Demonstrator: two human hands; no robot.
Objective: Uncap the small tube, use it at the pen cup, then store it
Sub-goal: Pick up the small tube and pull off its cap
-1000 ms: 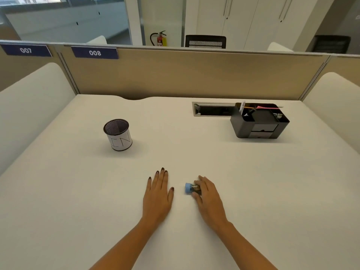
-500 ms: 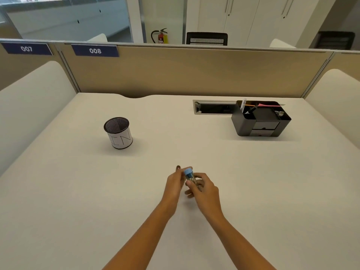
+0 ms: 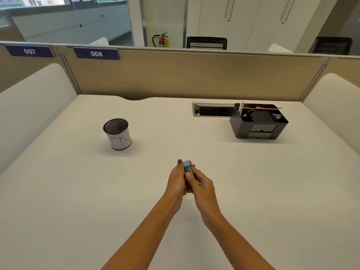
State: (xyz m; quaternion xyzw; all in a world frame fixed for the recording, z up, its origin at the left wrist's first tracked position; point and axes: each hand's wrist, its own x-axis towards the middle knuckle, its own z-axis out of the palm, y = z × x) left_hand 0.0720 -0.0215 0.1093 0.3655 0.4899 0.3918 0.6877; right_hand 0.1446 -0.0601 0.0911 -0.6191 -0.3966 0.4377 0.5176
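Both hands met over the middle of the white desk (image 3: 253, 191), with the small tube (image 3: 188, 169) pinched between them. The left hand (image 3: 176, 182) curled against the tube's left side, its fingers closed, one dark-painted fingertip showing just beside the blue cap (image 3: 186, 163). The right hand (image 3: 202, 187) gripped the tube from the right and below, thumb laid across the clear body. The tube stood nearly upright, cap at the top and still seated, poking out above both sets of fingers. Whether the left fingers pressed on the cap itself or only on the body could not be told.

The mesh pen cup (image 3: 117, 133), wrapped in white paper with pen marks, stood upright well apart to the far left. A black desk organizer (image 3: 258, 121) sat far right, near the cable slot (image 3: 212, 110).
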